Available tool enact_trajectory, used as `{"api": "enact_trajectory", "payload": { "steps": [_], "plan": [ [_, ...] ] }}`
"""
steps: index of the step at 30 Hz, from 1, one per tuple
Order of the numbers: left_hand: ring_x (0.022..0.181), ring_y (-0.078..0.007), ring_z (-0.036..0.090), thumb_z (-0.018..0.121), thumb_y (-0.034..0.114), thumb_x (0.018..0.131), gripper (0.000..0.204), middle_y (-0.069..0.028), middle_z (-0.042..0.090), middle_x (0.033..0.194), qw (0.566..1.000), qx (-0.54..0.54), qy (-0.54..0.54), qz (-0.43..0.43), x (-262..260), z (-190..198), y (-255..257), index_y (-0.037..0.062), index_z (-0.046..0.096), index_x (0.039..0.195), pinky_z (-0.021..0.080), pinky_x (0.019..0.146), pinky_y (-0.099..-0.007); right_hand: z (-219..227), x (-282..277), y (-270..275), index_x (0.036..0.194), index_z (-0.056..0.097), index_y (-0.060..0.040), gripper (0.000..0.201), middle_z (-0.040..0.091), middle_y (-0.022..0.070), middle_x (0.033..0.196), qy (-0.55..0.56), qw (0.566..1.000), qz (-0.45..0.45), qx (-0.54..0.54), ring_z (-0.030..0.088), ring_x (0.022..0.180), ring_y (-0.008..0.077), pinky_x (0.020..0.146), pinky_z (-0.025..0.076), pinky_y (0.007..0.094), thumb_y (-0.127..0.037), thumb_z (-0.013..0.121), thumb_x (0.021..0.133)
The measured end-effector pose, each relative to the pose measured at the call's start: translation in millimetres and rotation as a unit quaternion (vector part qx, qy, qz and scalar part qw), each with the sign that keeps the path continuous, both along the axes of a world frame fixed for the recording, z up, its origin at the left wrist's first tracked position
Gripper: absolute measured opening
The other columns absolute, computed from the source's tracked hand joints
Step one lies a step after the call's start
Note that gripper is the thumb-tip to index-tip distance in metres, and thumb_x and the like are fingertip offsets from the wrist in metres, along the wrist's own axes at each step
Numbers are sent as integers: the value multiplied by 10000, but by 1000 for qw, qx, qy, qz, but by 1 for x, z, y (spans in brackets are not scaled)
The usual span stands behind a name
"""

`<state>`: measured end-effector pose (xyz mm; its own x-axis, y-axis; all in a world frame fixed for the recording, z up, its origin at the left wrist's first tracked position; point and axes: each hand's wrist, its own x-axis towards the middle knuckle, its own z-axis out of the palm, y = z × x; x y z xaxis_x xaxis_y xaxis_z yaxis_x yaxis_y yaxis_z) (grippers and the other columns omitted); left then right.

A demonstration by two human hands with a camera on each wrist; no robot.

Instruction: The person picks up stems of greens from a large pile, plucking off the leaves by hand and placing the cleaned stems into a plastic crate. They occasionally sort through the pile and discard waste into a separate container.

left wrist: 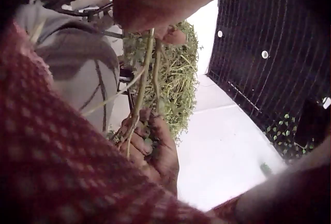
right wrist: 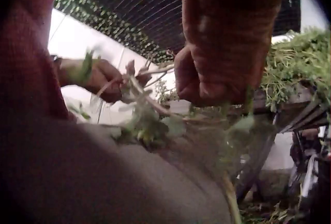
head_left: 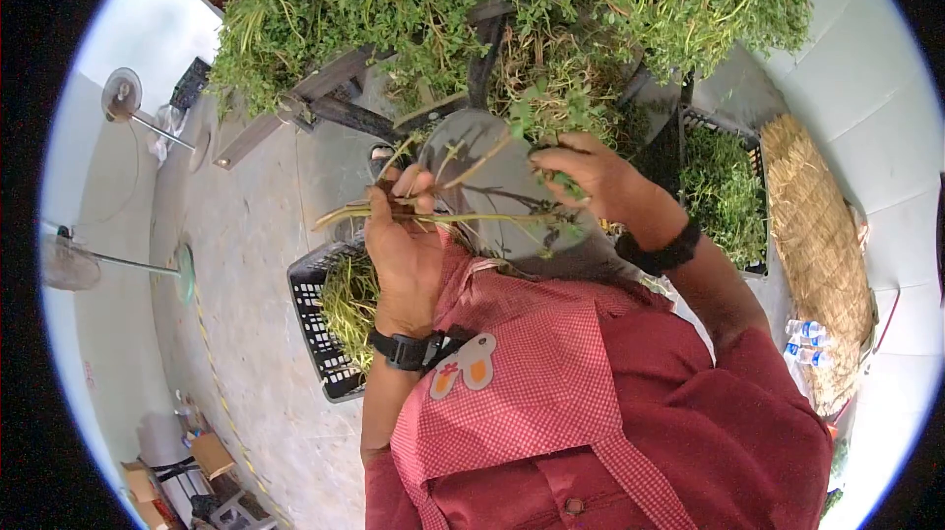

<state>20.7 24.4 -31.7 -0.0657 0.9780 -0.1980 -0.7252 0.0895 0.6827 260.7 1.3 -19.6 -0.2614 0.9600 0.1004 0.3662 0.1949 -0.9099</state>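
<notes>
Above lap (head_left: 566, 259): 2 hands (head_left: 404, 259) (head_left: 602, 181) grip leafy stems (head_left: 477, 217).

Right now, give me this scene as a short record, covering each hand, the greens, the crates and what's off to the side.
Left hand: left hand grips thin stems
Right hand: right hand, fingers curled round leafy greenery
Main pile: leafy plants, heaped high beyond the hands
Left crate: black crate, holding pale stems
Right crate: dark crate, holding leafy greens
Far right: straw-coloured bundle, water bottles beside it
</notes>
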Motion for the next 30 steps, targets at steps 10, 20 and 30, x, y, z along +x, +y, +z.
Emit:
{"api": "enact_trajectory", "payload": {
  "steps": [10,20,30],
  "plan": [
    [936,-213,587,270,280,984,355,-180,528,1138,998,-5,-57,-5,-2,-4,5,-14,416,1120,535,786,-257,-10,-5,-27,831,618,13,229,558,126,616,-42,996,67,-48,533,531,168,509,415,335,-215,595,816],
    [908,-218,593,272,286,983,347,-157,564,1068,998,-20,-60,0,8,13,-5,-4,439,1074,547,712,-247,-28,-28,-38,704,542,19,213,521,224,626,-129,981,36,143,543,612,401,529,426,428,-174,569,788],
    [854,-173,615,254,263,987,347,-143,576,1050,997,-14,-77,-17,1,5,-7,-3,467,1055,545,709,-248,4,0,-29,834,540,3,153,497,58,651,-39,981,96,166,520,569,136,498,412,285,0,606,696]
  ]
}}
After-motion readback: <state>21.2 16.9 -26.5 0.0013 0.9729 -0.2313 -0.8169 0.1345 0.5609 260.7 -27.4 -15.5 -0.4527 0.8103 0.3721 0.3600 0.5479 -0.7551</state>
